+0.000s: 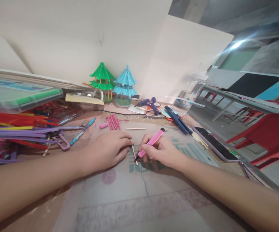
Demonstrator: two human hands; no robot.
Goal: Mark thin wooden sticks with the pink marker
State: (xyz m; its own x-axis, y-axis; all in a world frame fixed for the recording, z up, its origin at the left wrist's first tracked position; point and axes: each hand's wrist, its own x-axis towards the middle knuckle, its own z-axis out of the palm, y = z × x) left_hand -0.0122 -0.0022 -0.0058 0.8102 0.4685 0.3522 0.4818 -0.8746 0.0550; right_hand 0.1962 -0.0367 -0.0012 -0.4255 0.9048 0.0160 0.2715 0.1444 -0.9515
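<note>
My right hand (160,149) grips a pink marker (152,141), its dark tip angled down onto a thin wooden stick (134,150). Part of that stick looks pinkish, and its near end is pale wood. The fingers of my left hand (112,148) are closed at the far end of the same stick, pressing it to the plastic sheet (110,206). Just beyond my hands lie several pink sticks (114,121), a pink marker cap (104,125) and one plain stick (136,129).
Green (102,80) and blue (125,87) pagoda models stand at the back. A glue gun (150,103), a blue cutting tool (178,120) and a phone (214,143) lie to the right. Purple pipe cleaners (21,135) and a blue pen (83,130) are at left.
</note>
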